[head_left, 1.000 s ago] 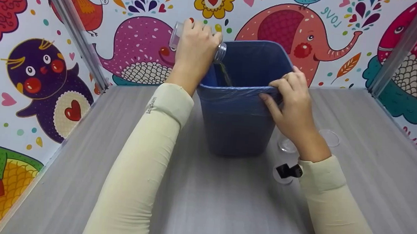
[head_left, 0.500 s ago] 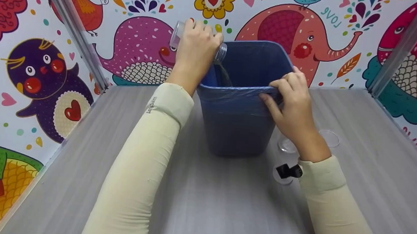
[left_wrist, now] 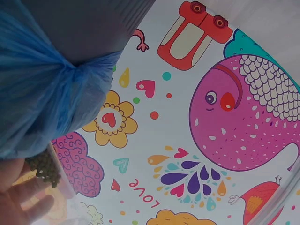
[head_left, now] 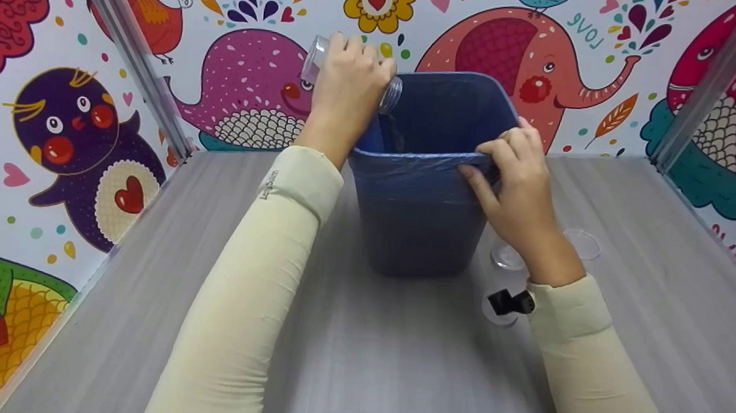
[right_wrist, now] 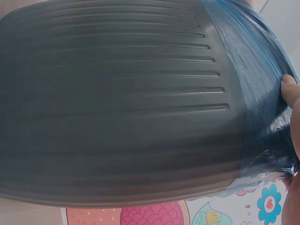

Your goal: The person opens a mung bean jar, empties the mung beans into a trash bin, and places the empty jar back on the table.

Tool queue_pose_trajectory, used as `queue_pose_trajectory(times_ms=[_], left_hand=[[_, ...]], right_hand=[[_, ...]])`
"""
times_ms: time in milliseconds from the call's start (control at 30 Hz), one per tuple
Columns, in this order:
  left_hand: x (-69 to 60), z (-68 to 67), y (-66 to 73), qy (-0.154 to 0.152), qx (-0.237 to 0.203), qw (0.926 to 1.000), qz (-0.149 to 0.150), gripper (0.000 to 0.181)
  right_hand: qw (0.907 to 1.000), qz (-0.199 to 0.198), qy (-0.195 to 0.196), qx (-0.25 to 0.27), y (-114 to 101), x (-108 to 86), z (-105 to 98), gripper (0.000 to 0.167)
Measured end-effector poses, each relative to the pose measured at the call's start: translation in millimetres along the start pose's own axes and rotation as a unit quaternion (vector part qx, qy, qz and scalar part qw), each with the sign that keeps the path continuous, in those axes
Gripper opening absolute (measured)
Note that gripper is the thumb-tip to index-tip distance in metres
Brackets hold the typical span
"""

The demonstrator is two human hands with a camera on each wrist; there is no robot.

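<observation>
My left hand (head_left: 351, 90) grips a clear plastic jar (head_left: 314, 58), tilted with its threaded mouth over the left rim of a dark trash bin (head_left: 421, 237). Small green beans (left_wrist: 46, 168) show inside the jar in the left wrist view. A faint, thin trail hangs below the mouth, inside the bin. A blue plastic liner (head_left: 410, 176) is folded over the bin's rim. On the right side, my right hand (head_left: 519, 185) holds the rim and liner, thumb outside and fingers over the edge. The bin's bottom inside is hidden.
A clear round piece (head_left: 507, 254), perhaps a lid, and a thin clear ring-like disc (head_left: 582, 244) lie on the grey table (head_left: 388, 366) by my right wrist. Printed walls (head_left: 459, 43) stand behind and on both sides, with metal posts (head_left: 132, 50) at the corners.
The stream falling from the jar has thinned to a faint trail. The jar's base has risen very slightly. The right hand and bin have stayed in place.
</observation>
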State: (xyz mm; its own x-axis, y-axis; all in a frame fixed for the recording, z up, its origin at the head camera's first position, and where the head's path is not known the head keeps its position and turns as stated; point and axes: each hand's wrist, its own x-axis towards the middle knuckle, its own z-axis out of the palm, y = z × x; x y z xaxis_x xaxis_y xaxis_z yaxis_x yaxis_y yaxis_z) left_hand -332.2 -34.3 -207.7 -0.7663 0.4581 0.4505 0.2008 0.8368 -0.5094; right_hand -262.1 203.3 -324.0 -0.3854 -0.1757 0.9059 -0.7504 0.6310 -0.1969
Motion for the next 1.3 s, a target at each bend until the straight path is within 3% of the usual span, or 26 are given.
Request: queue_pose_trajectory(times_ms=[467,1000,1300], left_hand=[[0.1,-0.6,2.2,0.0,0.034,0.9992,0.02,0.039],[2.0,-0.5,2.8,0.005,0.042,0.9981,0.044,0.034],[4.0,-2.6,4.1,0.01,0.091,0.9907,0.1,0.029]], right_hand=[[1.0,0.0,0.003,0.002,-0.4,0.3,-0.3,0.019],[0.9998,0.004,-0.012,-0.012,0.4,-0.2,-0.8,0.02],[0.9998,0.006,-0.008,-0.015,0.7,-0.8,0.3,0.02]])
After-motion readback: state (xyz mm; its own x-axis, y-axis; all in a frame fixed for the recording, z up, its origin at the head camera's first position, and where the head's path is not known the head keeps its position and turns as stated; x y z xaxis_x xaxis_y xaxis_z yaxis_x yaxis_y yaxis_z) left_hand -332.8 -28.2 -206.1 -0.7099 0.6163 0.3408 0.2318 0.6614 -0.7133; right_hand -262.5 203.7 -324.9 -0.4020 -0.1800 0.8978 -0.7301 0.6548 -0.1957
